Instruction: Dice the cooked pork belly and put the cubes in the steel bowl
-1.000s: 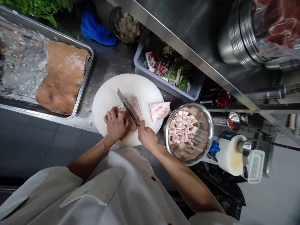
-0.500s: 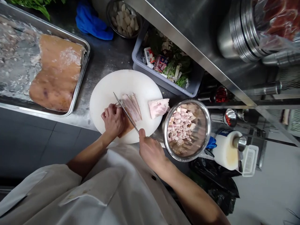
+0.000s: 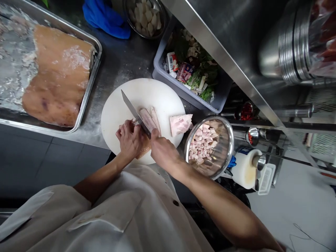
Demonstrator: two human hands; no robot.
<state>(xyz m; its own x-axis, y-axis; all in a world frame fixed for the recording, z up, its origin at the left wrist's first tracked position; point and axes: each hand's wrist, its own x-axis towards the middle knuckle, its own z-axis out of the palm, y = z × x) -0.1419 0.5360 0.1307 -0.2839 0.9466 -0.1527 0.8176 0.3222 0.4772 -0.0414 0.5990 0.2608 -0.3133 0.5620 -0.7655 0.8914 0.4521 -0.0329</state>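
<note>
Cutting board, head view: a round white board (image 3: 168,92) lies on the steel counter (image 3: 118,59), below the person's chest.
Left hand: the left hand (image 3: 130,138), fingers bent, holds down a meat piece (image 3: 144,150) on the near part of the board (much of the piece is hidden beneath it).
Right hand: the right hand (image 3: 164,150) is closed round the handle of a knife (image 3: 134,112), over the board's near edge.
Blade: it slants across the board, just beside the left hand's fingers.
Slices: thin meat slices (image 3: 148,120) lie on the board, to the right of the blade.
Chunk: a pale pink chunk (image 3: 180,125) sits at the board's right edge.
Bowl: right of the board, a steel bowl (image 3: 222,147) holds diced meat (image 3: 202,143).
Tray: left of the board, a metal tray (image 3: 91,84) carries a broad brown-skinned slab (image 3: 60,77).
Crate: beyond the board, a grey-blue crate (image 3: 183,94) contains greens and packets.
</note>
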